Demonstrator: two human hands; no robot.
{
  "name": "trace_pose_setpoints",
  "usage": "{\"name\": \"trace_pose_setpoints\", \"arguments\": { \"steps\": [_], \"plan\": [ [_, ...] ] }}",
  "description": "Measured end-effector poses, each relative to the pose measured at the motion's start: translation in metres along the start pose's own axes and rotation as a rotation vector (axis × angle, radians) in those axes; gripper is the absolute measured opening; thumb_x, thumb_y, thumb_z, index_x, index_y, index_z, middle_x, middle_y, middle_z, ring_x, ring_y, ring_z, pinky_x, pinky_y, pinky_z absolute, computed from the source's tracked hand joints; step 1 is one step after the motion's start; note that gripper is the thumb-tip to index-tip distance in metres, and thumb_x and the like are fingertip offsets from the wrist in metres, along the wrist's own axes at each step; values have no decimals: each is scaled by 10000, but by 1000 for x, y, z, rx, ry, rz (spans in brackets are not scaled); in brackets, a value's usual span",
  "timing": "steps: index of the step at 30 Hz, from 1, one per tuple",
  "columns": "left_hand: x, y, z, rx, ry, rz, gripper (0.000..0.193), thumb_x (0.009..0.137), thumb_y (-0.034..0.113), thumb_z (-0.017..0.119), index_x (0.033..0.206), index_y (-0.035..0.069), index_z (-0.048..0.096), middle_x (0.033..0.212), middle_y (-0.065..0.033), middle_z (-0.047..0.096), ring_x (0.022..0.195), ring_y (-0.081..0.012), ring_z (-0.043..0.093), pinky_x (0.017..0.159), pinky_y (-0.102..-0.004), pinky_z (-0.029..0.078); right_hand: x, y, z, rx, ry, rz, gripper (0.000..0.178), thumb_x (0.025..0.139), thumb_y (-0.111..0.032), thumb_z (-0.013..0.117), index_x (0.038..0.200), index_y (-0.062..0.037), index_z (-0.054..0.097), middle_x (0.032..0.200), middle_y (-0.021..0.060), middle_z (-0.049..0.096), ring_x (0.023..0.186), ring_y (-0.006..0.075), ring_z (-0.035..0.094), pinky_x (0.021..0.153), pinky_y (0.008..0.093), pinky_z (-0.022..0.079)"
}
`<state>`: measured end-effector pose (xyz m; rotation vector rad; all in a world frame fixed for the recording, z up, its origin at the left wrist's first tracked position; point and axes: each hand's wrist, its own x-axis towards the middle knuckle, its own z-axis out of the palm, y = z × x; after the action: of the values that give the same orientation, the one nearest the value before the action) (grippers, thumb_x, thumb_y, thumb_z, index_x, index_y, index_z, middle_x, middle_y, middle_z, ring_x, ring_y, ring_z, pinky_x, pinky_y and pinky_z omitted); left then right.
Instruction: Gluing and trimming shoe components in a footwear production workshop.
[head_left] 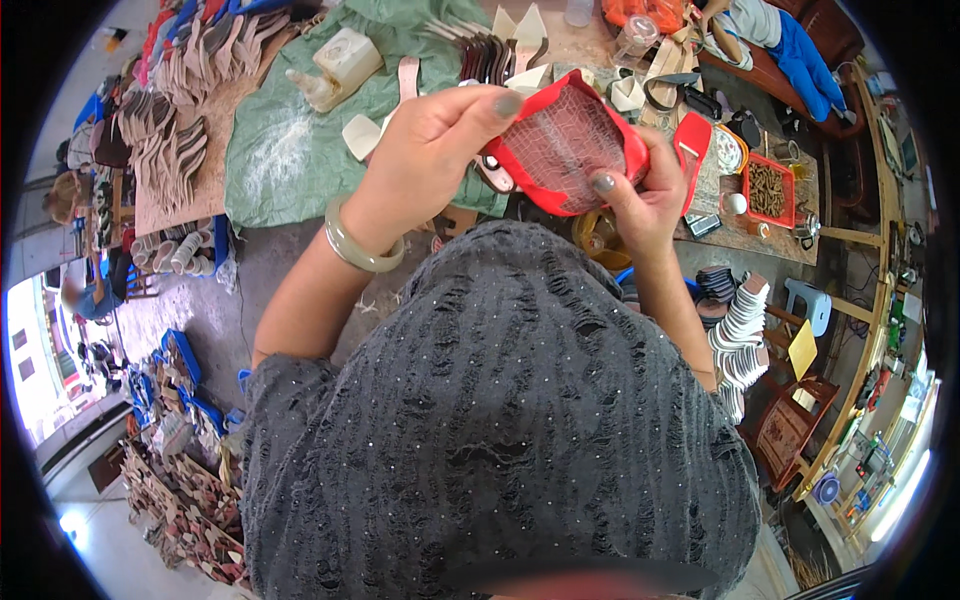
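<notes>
Both hands are up in front of the chest here, working on a red shoe piece (566, 145) with a pale mesh-looking panel across its middle. The left hand (430, 150) is gripping it from the left side, thumb lying across the top edge and fingers curled behind, so it's closed on the piece. The right hand (640, 190) is pinching the lower right edge, thumb pressing on the front face and the other fingers wrapping behind. There's a pale green bangle (358, 245) sitting on the left wrist, and a dark grey knit top (500, 420) is filling most of the lower view. The red piece is hovering above a cluttered workbench, right over the edge of a green sheet (290, 150) that's covering part of it. A whitish plastic jug (345, 58) is sitting on that sheet, with rows of beige sole pieces (165, 140) stacked off to the left. Off to the right a red basket (770, 190) is holding small brownish bits, and a stack of white soles (740, 335) is leaning lower down beside the right forearm.
</notes>
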<state>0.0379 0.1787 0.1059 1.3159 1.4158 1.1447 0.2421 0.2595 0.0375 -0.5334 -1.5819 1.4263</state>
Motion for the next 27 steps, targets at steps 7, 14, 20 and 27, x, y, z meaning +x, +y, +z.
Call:
{"name": "trace_pose_setpoints", "arguments": {
  "steps": [7, 14, 20, 27],
  "plan": [
    [-1, -18, 37, -675, 134, 66, 416, 965, 231, 464, 1316, 16, 401, 1215, -142, 550, 1114, -225, 555, 932, -374, 473, 5, 2, 31, 87, -16, 20, 366, 807, -109, 682, 1101, 27, 511, 1112, 102, 550, 1006, 149, 525, 870, 279, 426],
    [3, -4, 36, -761, 210, 199, 362, 944, 115, 498, 1285, 8, 440, 1143, -109, 587, 951, -178, 615, 775, -309, 540, 31, -25, 28, -497, 61, -366, 493, 758, -204, 717, 1155, 23, 533, 1095, 138, 558, 1039, 275, 544, 896, 344, 431],
    [-1, -2, 40, -694, 202, 245, 300, 937, 97, 515, 1220, 19, 452, 1102, -92, 585, 937, -157, 609, 740, -310, 553, 56, -43, 37, -25, -155, -141, 397, 799, -136, 677, 1164, -13, 585, 1012, 67, 574, 928, 149, 550, 820, 269, 435],
    [-1, 2, 42, -545, 269, 272, 236, 928, 80, 525, 1150, 26, 463, 1014, -69, 584, 877, -126, 601, 704, -282, 558, 57, -45, 39, 132, -136, -133, 237, 819, -37, 636, 1053, -23, 673, 911, 30, 570, 836, 100, 524, 721, 204, 410]
  ]
}}
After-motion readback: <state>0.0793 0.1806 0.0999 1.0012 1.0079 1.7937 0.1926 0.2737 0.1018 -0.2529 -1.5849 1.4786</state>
